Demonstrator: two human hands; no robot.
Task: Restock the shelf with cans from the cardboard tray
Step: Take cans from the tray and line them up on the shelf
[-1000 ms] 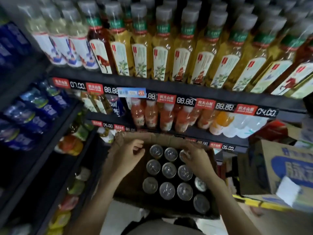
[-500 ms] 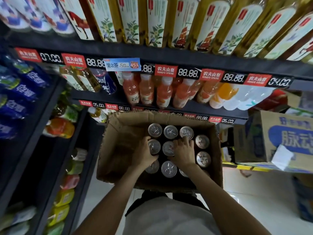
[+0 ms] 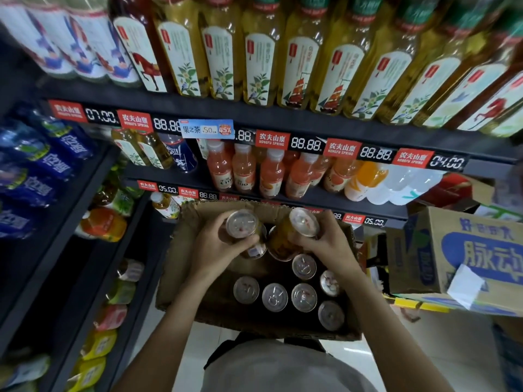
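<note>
Each hand has a can up out of the brown corrugated cardboard tray — the left hand grips a silver-topped orange drink can, and the right hand grips a second silver-topped orange can, which leans its top towards the shelves.

To do this step well, I would carry both cans clear of the tray's torn front wall before swinging them towards the dark metal shelf, keep them apart so they do not knock, and set them down upright with labels facing out. Which gap they are meant for cannot be told from here; the shelf just beyond the tray holds pink-orange juice bottles with white caps.

The fingers are curled round each can's side wall below the rim, thumbs on the near side, so both lids show bare above the hands. The two cans sit just beside each other, over the far part of the tray. Seven more silver-lidded cans stand upright in the tray's near right part — untouched, near the right forearm.
</note>
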